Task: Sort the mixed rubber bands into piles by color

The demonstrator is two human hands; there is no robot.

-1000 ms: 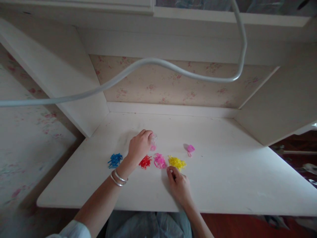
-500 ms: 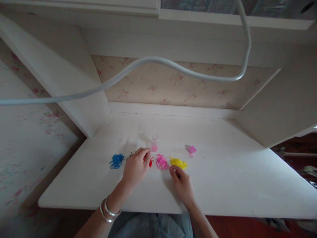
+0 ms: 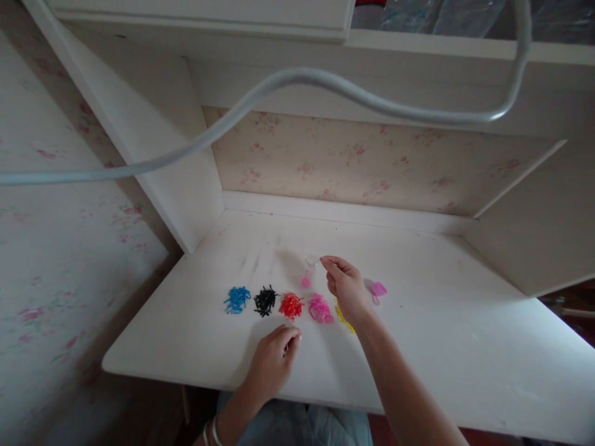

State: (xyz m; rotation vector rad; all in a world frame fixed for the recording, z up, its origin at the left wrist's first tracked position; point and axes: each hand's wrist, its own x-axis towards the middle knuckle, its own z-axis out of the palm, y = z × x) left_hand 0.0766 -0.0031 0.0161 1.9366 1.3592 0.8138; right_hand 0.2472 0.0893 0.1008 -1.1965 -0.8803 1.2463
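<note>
Small piles of coloured pieces lie in a row on the white desk [image 3: 418, 347]: blue [image 3: 237, 299], black [image 3: 265, 300], red [image 3: 291, 305], pink [image 3: 320, 308] and yellow [image 3: 343, 317], the last partly hidden by my right wrist. A small clear vial [image 3: 308, 272] with pink at its bottom stands behind the row. My right hand [image 3: 346, 288] hovers beside the vial's mouth, thumb and forefinger pinched together on something too small to make out. My left hand [image 3: 274, 359] rests on the desk near the front edge, fingers curled under, apart from the piles.
A pink cap-like piece [image 3: 377, 289] lies to the right of my right hand. A grey cable [image 3: 297, 77] hangs across the view. Cabinet side panels [image 3: 176, 173] wall in the desk left and right, with floral wallpaper [image 3: 362, 164] behind.
My left hand let go of the vial and drew back to the desk's front edge, uncovering the black pile. My right hand rose from the yellow pile to the vial's mouth.
</note>
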